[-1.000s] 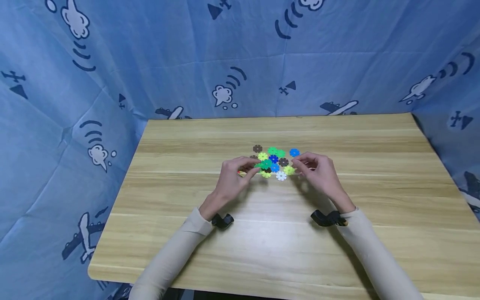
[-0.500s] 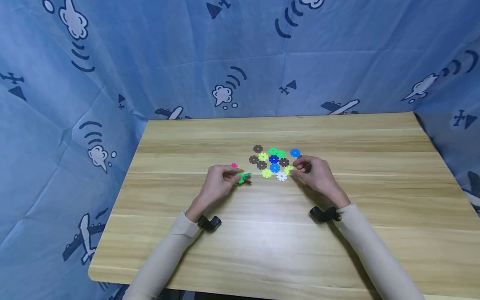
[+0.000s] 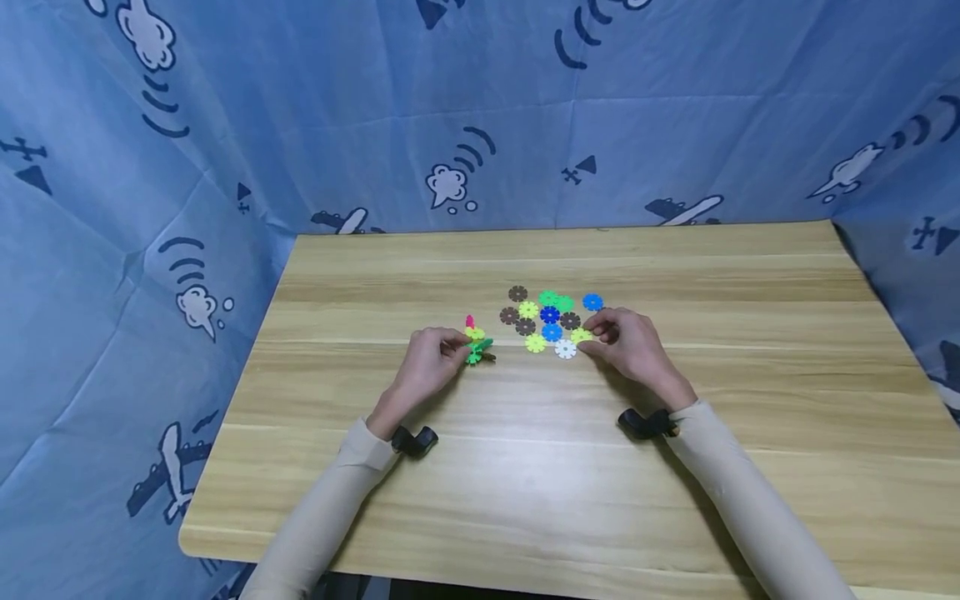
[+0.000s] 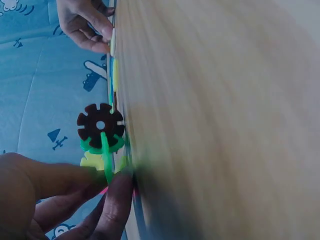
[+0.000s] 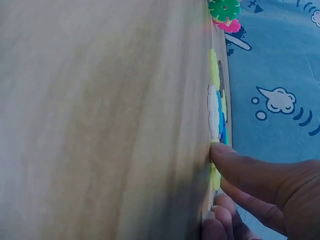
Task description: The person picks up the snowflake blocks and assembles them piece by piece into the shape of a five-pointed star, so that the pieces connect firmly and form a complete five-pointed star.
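Left hand (image 3: 425, 365) pinches joined discs (image 3: 474, 355) well inside bench (image 3: 517, 483) edges, likely steadying them; right hand (image 3: 636, 348) narrow at yellow disc (image 3: 580, 335), grip unclear.

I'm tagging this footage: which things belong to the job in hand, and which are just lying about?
Likely the job:
joined discs in the left hand
yellow disc by the right hand
other loose discs

Just around:
wooden table
patterned blue cloth
black wrist devices
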`<control>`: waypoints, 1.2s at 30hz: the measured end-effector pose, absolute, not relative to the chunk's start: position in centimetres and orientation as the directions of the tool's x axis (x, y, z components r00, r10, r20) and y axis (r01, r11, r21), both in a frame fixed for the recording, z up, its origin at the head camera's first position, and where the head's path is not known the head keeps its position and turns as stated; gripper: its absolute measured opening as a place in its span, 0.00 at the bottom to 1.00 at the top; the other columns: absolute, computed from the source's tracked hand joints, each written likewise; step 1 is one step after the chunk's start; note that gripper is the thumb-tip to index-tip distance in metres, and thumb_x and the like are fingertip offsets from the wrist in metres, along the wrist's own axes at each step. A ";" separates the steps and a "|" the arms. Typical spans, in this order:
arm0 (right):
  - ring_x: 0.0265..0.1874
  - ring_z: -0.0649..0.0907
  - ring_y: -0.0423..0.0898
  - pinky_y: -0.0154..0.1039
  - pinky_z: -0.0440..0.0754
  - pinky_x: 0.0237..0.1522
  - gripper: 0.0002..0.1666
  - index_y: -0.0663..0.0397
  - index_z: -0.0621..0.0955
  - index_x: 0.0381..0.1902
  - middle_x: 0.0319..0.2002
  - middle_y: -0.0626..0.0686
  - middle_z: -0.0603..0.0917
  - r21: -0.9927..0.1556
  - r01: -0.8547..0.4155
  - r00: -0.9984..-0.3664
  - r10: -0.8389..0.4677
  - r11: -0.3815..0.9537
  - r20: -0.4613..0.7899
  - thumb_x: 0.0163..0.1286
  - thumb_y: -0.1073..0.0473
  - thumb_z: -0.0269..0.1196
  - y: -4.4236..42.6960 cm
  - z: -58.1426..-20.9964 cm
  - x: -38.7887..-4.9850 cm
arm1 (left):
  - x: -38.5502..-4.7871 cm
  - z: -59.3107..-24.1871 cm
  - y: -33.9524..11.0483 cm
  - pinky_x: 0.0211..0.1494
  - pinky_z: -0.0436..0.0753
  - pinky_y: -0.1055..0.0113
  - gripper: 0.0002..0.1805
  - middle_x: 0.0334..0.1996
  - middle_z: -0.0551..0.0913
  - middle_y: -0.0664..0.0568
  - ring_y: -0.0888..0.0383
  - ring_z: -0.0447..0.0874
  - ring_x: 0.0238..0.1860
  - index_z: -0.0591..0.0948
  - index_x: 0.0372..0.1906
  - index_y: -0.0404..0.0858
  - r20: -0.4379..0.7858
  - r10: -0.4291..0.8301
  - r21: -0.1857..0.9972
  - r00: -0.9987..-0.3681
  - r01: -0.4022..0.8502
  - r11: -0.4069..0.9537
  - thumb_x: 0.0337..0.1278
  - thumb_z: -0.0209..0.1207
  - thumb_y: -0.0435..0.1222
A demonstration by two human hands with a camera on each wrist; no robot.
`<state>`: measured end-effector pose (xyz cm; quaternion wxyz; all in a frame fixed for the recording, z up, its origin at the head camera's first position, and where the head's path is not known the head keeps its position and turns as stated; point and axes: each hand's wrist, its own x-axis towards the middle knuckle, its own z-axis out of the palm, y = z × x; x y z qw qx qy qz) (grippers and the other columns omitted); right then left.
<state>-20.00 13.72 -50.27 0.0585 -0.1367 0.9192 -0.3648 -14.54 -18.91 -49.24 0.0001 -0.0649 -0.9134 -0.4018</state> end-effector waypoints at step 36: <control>0.29 0.83 0.47 0.32 0.84 0.22 0.12 0.64 0.82 0.51 0.39 0.63 0.86 -0.770 -0.206 -0.959 -0.280 0.604 0.037 0.72 0.66 0.68 15.4 -50.7 -20.0 | -18.2 -47.3 -12.2 0.55 0.88 0.66 0.14 0.47 0.91 0.49 0.55 0.88 0.48 0.89 0.51 0.38 0.071 0.535 0.473 -0.842 0.501 0.725 0.64 0.71 0.39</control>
